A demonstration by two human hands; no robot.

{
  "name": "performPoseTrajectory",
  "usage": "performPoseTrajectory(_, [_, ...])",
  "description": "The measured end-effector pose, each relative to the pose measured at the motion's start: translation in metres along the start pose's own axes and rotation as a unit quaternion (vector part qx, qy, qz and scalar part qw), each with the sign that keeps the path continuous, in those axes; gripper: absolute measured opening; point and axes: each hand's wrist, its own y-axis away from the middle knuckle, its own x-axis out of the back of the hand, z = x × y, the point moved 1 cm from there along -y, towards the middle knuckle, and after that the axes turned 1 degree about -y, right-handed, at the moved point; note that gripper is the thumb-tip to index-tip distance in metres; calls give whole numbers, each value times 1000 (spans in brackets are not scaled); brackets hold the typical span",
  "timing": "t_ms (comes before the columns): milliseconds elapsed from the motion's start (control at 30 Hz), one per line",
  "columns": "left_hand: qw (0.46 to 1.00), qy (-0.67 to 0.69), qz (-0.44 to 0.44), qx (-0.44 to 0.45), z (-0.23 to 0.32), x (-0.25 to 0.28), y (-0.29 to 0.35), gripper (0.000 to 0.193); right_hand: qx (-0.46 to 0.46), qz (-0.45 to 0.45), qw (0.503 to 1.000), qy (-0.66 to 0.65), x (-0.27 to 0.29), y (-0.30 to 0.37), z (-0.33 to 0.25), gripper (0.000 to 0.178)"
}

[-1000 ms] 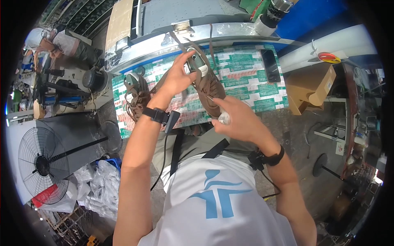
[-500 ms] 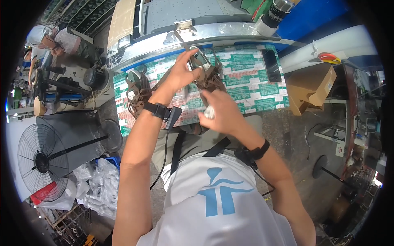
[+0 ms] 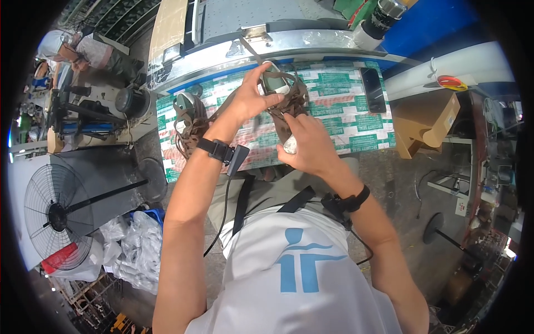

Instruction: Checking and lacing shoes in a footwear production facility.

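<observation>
On a table covered in green-and-white printed tape lies what looks like a strappy brown sandal (image 3: 276,83) with a pale green and white inside and tangled brown straps. My left hand (image 3: 251,100) grips its far end, with thumb and fingers closed around the side. My right hand (image 3: 311,146) is closed at the near end, its fingertips against the brown straps. A small white wad (image 3: 290,145), perhaps cloth, is held between its thumb and fingers. A second, similar strappy sandal (image 3: 188,116) lies to the left, beyond my left forearm.
A black phone (image 3: 372,90) lies at the table's right end. Next to it stands an open cardboard box (image 3: 425,129). A metal-edged machine bed (image 3: 311,42) borders the far side. At left are a floor fan (image 3: 57,217) and clear plastic bags (image 3: 136,250). Another person sits far left.
My right hand has shifted slightly right, its fingers now against the straps and the white wad showing more clearly. The left hand keeps its hold on the sandal. The view has shifted a little.
</observation>
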Motion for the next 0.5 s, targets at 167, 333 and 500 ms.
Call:
performPoseTrajectory(167, [998, 54, -8, 13, -3, -4, -1, 97, -53, -55, 995, -56, 14, 1, -1, 68])
performPoseTrajectory(333, [1000, 16, 11, 12, 4, -8, -4, 95, -67, -64, 989, -112, 11, -8, -7, 62])
performPoseTrajectory(500, [1000, 7, 8, 15, 2, -3, 4, 94, -69, -128, 979, -144, 16, 1, -8, 61])
